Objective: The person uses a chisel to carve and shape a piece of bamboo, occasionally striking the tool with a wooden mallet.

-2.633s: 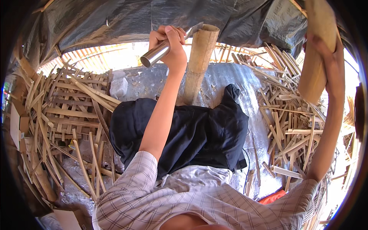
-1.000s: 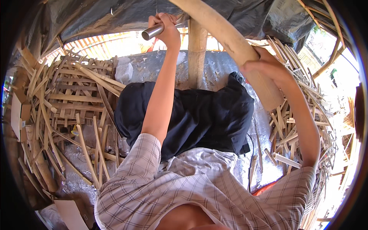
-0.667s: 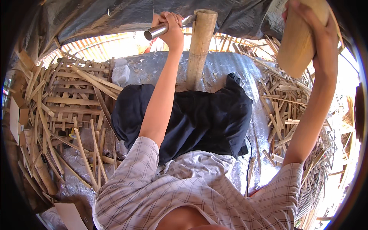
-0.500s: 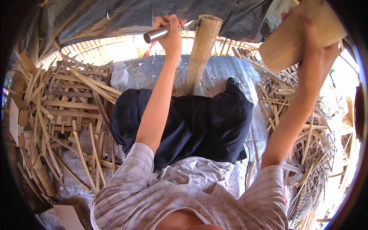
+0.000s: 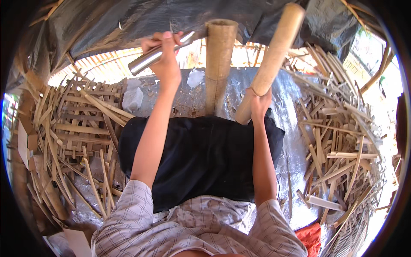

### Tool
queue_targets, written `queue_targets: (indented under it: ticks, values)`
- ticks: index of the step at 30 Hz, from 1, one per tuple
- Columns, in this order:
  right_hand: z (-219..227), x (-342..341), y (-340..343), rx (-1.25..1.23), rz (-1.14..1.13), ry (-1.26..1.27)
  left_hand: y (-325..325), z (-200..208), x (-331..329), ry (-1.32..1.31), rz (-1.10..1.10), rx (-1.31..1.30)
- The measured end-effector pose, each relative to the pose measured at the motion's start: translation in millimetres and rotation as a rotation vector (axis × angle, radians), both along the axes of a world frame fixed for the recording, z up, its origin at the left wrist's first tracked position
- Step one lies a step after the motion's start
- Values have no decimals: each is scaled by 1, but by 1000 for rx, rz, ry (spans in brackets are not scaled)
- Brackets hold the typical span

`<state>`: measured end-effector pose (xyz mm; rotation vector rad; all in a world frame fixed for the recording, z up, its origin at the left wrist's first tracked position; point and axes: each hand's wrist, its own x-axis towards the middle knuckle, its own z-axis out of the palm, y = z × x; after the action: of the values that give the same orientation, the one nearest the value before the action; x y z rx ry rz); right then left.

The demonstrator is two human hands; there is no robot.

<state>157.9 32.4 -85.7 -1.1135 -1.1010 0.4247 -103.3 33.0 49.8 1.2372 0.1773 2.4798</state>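
My left hand (image 5: 165, 53) is closed around the shiny, pipe-like metal handle of a knife (image 5: 145, 61), left of an upright bamboo pole (image 5: 221, 60). Its blade, partly in shadow, points up and right at the pole's upper left edge; whether it touches the bamboo I cannot tell. The pole stands beyond my knees, its cut top facing up. In my right hand (image 5: 260, 103) is a thick wooden mallet (image 5: 280, 47), gripped by its narrower handle. It tilts up and to the right, at the right of the pole, with a gap between them.
Split bamboo strips (image 5: 338, 150) are heaped on the right, with more strips and a woven bamboo lattice (image 5: 81, 124) on the left. A whitish lump (image 5: 132, 100) lies on the grey sheet. Dark plastic sheeting (image 5: 115, 25) hangs ahead. An orange-red cloth (image 5: 309, 237) is at lower right.
The mallet has swung from the upper right inward, to beside the pole. My left hand with the knife has shifted left and down. The pole's top now sits slightly further left.
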Motion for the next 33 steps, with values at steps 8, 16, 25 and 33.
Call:
queue_targets:
  ticks: [8,16,25,33]
  values:
    - [-54,-19,42,-721,728,1071,-2,-9,-27,127,63,-2]
    - [-48,-30,30,-766,688,1089,-10,-14,-33,20,225,-27]
    - [-67,-44,28,-858,656,1150,-18,-18,-56,148,133,-63]
    - [-68,-50,28,-881,623,1107,-15,-27,-75,342,109,-50]
